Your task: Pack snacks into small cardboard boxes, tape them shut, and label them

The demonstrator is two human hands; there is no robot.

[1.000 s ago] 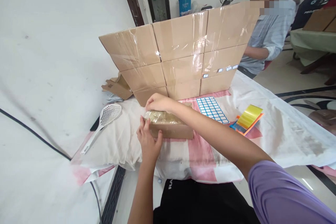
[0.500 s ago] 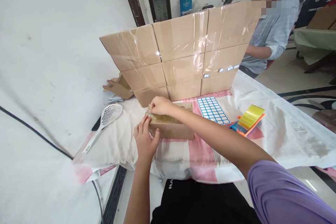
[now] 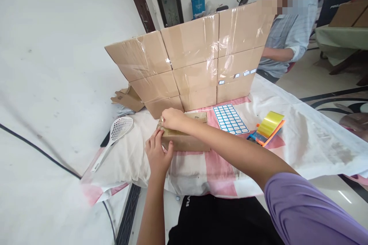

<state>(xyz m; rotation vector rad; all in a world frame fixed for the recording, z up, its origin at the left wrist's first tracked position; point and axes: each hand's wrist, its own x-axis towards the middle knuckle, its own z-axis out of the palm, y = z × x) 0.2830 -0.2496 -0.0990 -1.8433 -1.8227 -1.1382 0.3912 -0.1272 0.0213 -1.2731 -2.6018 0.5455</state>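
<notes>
A small cardboard box (image 3: 186,144) lies on the table, with glossy yellowish packing tape (image 3: 169,133) along its top. My left hand (image 3: 157,151) grips its left front corner, fingers over the left end and thumb against the front side. Above the far left edge, my right hand (image 3: 171,118) is closed, its fingers curled down at the end of the tape. Whatever lies between those fingertips is hidden. My right forearm crosses over part of the box top.
A tall wall of taped cartons (image 3: 195,76) stands behind the box. To the right lie a label sheet (image 3: 230,118) and an orange-and-blue tape dispenser (image 3: 267,128). A white slotted skimmer (image 3: 120,128) is at left, near torn cardboard (image 3: 129,98). A person (image 3: 290,42) sits beyond the table.
My right hand has turned slightly, its fingers now lower and more hidden at the box's far left edge. My left hand keeps its place on the corner. The view has shifted a little.
</notes>
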